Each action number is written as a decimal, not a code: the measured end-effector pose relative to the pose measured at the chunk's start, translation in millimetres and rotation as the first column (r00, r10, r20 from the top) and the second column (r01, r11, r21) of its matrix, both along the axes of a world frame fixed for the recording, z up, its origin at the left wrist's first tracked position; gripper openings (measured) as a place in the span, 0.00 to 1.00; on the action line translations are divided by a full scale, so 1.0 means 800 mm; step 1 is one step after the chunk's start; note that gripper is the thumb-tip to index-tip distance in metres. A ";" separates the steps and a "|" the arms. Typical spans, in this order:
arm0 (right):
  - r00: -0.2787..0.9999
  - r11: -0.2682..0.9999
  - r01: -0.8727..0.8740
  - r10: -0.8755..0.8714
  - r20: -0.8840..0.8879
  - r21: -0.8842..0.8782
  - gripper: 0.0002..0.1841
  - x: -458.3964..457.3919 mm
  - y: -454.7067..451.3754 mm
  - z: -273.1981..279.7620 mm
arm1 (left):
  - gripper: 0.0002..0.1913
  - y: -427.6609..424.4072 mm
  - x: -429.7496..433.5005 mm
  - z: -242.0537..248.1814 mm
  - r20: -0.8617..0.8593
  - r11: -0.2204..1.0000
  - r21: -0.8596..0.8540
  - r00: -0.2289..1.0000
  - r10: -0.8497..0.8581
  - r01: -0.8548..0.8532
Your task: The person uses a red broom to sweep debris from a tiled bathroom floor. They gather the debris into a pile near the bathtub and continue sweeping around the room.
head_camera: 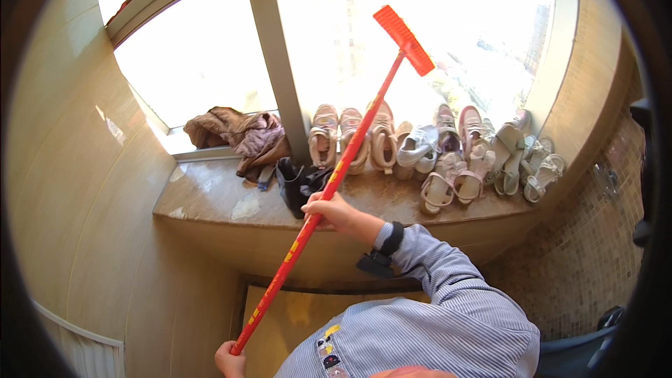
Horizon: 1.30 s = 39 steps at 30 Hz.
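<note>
A long red pole (296, 247) with yellow marks runs up from the lower left to a red ridged brush or squeegee head (404, 41), which stands before the bright window pane (462, 16). My right hand (333, 212) grips the pole near its middle, above the edge of the stone sill. Lower down, my left hand (231, 361) is closed round the pole's bottom end. Whether the head touches the glass I cannot tell. A black strap with a small black device (379, 262) is on my right wrist.
On the stone sill (210, 194) stand several shoes and sandals (446, 152) in a row, black footwear (294, 184) and a crumpled brown garment (239, 134). A metal window frame post (275, 47) divides the panes. Tiled walls (79, 168) curve round both sides.
</note>
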State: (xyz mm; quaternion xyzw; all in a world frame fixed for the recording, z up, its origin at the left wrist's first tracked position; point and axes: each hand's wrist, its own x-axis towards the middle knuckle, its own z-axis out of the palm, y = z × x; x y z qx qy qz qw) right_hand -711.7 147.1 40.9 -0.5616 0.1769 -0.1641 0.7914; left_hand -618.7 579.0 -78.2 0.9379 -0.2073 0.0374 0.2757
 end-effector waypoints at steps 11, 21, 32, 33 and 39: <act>0.838 0.854 0.520 -0.505 0.206 -0.026 0.07 -0.202 -0.180 0.071 | 0.05 -0.249 -0.075 0.038 -0.061 0.892 -0.196 0.903 -0.426 0.408; 0.512 0.456 0.848 -0.573 0.641 -0.270 0.10 -0.368 -0.216 0.223 | 0.09 -0.435 -0.172 0.083 -0.694 0.574 -0.542 0.059 -0.718 0.614; 0.392 0.185 0.871 -0.819 0.418 -0.454 0.10 -0.471 -0.231 0.243 | 0.12 -0.513 -0.262 0.029 -0.212 0.175 -0.631 0.049 -0.976 0.756; 0.423 0.188 0.836 -0.819 0.387 -0.515 0.09 -0.471 -0.222 0.209 | 0.10 -0.508 -0.247 0.003 -0.207 0.171 -0.626 0.050 -0.977 0.761; 0.520 0.435 0.828 -0.832 0.195 -0.354 0.05 -0.417 -0.114 0.000 | 0.06 -0.387 -0.128 -0.147 -0.516 0.409 -0.342 0.195 -0.834 0.846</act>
